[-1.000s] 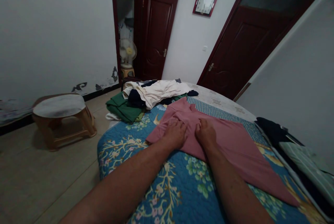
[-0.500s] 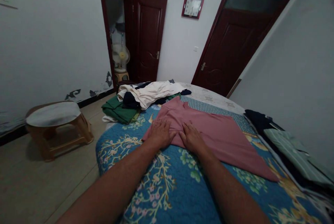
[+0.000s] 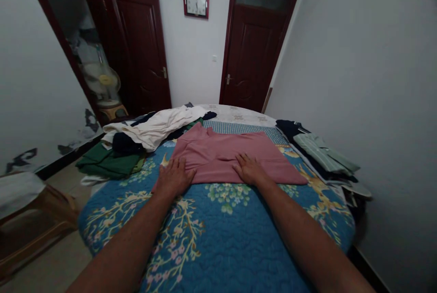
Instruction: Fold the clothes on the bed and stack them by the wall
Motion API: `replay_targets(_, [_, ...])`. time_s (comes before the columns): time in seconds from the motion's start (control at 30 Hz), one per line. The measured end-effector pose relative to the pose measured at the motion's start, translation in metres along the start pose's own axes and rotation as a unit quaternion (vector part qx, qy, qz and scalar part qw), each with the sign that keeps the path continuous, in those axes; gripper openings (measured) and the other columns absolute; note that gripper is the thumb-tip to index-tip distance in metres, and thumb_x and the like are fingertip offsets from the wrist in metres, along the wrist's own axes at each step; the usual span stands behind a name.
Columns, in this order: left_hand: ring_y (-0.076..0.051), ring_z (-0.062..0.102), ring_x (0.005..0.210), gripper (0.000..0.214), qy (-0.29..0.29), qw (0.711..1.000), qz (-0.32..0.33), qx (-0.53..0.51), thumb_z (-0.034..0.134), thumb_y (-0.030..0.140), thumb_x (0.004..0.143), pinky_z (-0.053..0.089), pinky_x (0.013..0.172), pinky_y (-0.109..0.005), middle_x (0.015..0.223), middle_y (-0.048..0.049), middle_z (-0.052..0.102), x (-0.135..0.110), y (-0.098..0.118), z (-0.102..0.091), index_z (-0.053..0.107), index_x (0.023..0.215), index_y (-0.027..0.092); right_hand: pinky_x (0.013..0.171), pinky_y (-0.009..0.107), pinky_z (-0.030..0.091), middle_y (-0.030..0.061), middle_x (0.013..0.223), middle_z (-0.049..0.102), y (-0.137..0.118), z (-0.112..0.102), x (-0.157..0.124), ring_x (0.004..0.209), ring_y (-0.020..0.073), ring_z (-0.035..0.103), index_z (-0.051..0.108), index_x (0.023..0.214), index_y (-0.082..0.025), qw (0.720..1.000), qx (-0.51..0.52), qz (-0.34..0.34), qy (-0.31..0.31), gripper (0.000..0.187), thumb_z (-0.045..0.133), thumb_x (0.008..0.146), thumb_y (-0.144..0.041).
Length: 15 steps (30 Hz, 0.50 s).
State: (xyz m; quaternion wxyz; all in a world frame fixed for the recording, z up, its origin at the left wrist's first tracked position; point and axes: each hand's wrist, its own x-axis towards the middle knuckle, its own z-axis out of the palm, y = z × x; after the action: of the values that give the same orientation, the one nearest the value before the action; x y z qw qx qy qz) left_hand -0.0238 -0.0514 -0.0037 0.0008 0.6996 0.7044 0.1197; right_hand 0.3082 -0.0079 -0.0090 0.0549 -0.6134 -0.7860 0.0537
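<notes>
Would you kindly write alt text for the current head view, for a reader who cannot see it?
A person's left hand and right hand rest palm-down on a pink garment laid on a blue floral quilt. To the left lies a heap of white, green and navy clothes; to the right, a stack of dark and pale green clothes.

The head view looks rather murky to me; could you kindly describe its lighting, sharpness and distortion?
Head view: dim, grey light, with deep shade above the fan; head view: the fan is soft and lacks detail, the pink garment clearer; head view: the right-hand door narrows downward, probably from wide-angle distortion and camera tilt.
</notes>
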Motion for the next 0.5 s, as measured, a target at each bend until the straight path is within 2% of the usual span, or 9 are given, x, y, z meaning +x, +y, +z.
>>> replay_targets(0.17, [-0.043, 0.033, 0.164, 0.078, -0.014, 1.0, -0.014, 0.015, 0.04, 0.068, 0.104, 0.024, 0.128, -0.073, 0.175, -0.0239, 0.041, 0.005, -0.002, 0.003, 0.047, 0.164, 0.018, 0.128, 0.071, 0.022, 0.0202, 0.176, 0.038, 0.083, -0.008, -0.006, 0.161, 0.0362, 0.035, 0.044, 0.168, -0.02, 0.993, -0.03, 0.107, 0.038, 0.066, 0.033, 0.114, -0.056])
replay_targets(0.27, [-0.043, 0.032, 0.164, 0.08, -0.011, 1.0, -0.016, 0.013, 0.037, 0.069, 0.104, 0.024, 0.127, -0.075, 0.176, -0.0237, 0.039, 0.008, -0.005, 0.007, 0.046, 0.165, 0.018, 0.124, 0.073, 0.026, 0.0226, 0.166, 0.05, 0.119, -0.013, -0.018, 0.155, 0.0372, 0.042, 0.055, 0.159, -0.018, 0.98, -0.032, 0.179, 0.081, 0.058, 0.034, 0.113, -0.046])
replay_targets(0.4, [-0.044, 0.036, 0.162, 0.076, -0.003, 1.0, -0.013, 0.02, 0.036, 0.069, 0.105, 0.028, 0.125, -0.077, 0.173, -0.021, 0.044, 0.009, -0.007, 0.007, 0.047, 0.165, 0.023, 0.121, 0.072, 0.03, 0.028, 0.153, 0.059, 0.137, -0.016, -0.034, 0.149, 0.04, 0.048, 0.062, 0.149, -0.012, 0.949, -0.016, 0.277, 0.147, 0.052, 0.038, 0.109, -0.035])
replay_targets(0.5, [-0.045, 0.04, 0.158, 0.069, 0.039, 0.999, 0.009, 0.035, 0.045, 0.062, 0.104, 0.027, 0.124, -0.079, 0.173, -0.0192, 0.044, 0.015, -0.004, 0.0, 0.049, 0.164, 0.026, 0.123, 0.07, 0.028, 0.0277, 0.153, 0.059, 0.132, -0.016, -0.038, 0.15, 0.0393, 0.047, 0.059, 0.152, -0.011, 0.944, -0.01, 0.285, 0.167, 0.053, 0.04, 0.107, -0.029])
